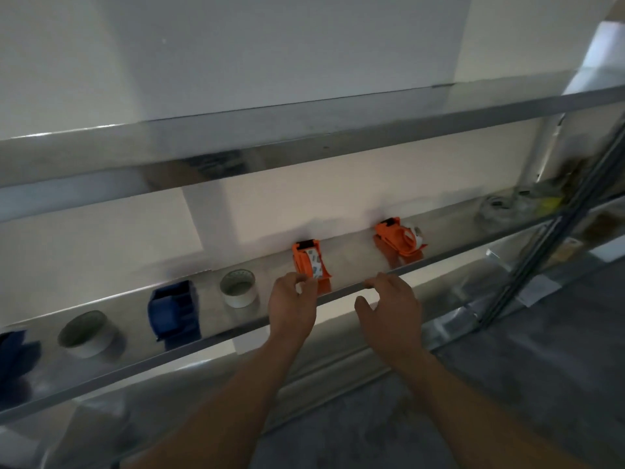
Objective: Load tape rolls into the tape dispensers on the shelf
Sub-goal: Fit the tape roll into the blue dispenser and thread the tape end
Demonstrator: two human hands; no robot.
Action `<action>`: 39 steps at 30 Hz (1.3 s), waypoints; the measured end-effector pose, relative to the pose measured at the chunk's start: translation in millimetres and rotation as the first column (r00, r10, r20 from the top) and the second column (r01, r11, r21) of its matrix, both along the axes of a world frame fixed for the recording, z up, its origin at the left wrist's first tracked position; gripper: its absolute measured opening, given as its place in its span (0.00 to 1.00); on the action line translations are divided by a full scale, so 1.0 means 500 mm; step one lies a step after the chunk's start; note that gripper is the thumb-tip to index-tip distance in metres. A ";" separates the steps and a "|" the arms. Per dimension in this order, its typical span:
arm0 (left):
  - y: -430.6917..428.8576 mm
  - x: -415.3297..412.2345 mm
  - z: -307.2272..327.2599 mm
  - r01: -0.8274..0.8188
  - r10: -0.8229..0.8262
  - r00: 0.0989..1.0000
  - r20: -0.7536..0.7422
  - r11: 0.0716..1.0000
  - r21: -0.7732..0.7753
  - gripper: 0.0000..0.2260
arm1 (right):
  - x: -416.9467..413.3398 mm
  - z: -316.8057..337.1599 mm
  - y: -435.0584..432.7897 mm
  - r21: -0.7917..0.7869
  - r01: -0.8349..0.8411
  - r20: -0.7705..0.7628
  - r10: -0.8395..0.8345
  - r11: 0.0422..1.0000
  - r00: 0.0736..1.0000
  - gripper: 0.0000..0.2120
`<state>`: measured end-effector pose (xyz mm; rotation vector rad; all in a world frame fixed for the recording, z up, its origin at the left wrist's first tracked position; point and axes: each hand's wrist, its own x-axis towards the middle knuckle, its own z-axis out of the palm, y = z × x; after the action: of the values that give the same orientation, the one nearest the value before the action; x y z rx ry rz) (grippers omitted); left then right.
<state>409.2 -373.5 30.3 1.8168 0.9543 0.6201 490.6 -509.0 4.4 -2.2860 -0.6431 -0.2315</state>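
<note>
The left hand has its fingers curled on the near end of the orange dispenser and seems to pinch it. That dispenser stands midway along the shelf, close to the front edge, with tape already showing in it. The right hand holds nothing; its fingers are loosely bent, tips on the shelf's front edge. The other orange dispenser, toward the right end, also carries a roll.

The white roll sits just left of the left hand, beside the blue dispenser. The step looks like settling a loaded dispenser. To do it well, keep the body steady and square to the front edge, and leave the tape end free before taking the white roll.
</note>
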 end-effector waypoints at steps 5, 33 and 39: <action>-0.105 0.095 0.005 0.042 -0.042 0.999 0.019 0.999 -0.013 0.08 | 0.088 0.011 -0.109 -0.010 0.054 -0.009 -0.054 0.998 0.998 0.10; -0.411 0.547 -0.016 0.314 -0.312 0.946 0.083 0.949 -0.014 0.07 | 0.462 0.011 -0.448 -0.003 0.265 -0.057 -0.265 0.964 0.963 0.14; -0.407 0.689 -0.032 0.369 -0.369 0.926 0.076 0.929 0.008 0.10 | 0.583 0.013 -0.458 -0.028 0.331 -0.069 -0.332 0.943 0.941 0.13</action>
<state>753.8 -577.0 14.2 1.8887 0.5393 0.4443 782.3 -738.2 10.7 -2.3977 -0.2183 -0.3017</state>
